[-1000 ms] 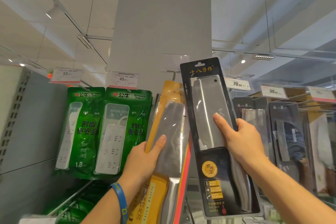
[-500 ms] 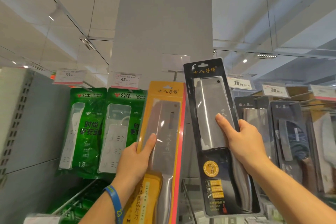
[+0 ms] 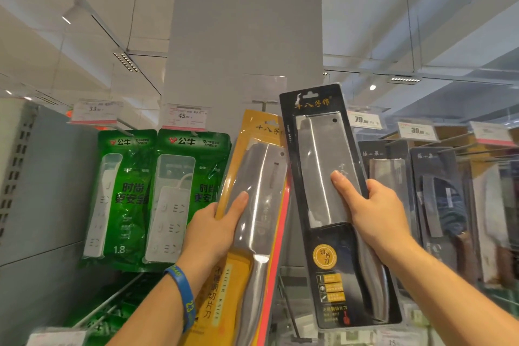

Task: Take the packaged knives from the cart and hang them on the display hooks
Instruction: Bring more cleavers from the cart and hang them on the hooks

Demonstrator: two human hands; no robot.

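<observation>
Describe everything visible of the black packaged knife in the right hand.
The black card blister pack holds a steel cleaver, blade up, handle down. Gold characters and a hang slot mark its top; a round gold label sits lower. It is held nearly upright. The right hand grips its right edge, thumb on the clear window.

Yellow cleaver pack (image 3: 261,177): I see it leaning right again, its top corner now tucked behind the black cleaver pack (image 3: 317,154).
Left hand (image 3: 213,230): raised slightly with it.
</observation>
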